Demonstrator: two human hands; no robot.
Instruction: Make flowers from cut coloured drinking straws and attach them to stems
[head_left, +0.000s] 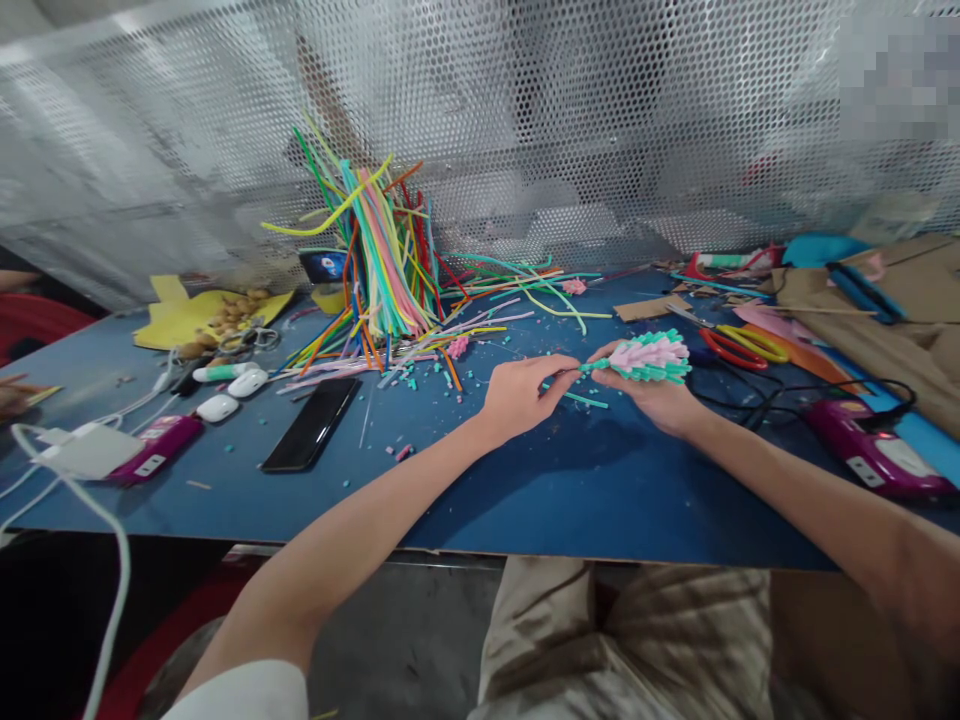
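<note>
Above the blue table I hold a flower made of pipe cleaners (pixel 649 357), with pink and turquoise tufts pointing right and a thin turquoise stem toward the left. My left hand (pixel 525 390) pinches the tip of that stem between thumb and fingers. Around the base of the flower head, my right hand (pixel 660 400) is closed, its fingers partly hidden by the tufts. Beneath the hands lies a loose turquoise pipe cleaner (pixel 587 400). Small turquoise and pink snippets are scattered left of my left hand.
A bundle of coloured pipe cleaners (pixel 390 250) stands at the back by a perforated metal panel (pixel 600 120). A black phone (pixel 312 425), white earbud case (pixel 217 408) and purple power strip (pixel 161 447) lie left. Scissors (pixel 752 344), cardboard and another power strip (pixel 874 450) are right.
</note>
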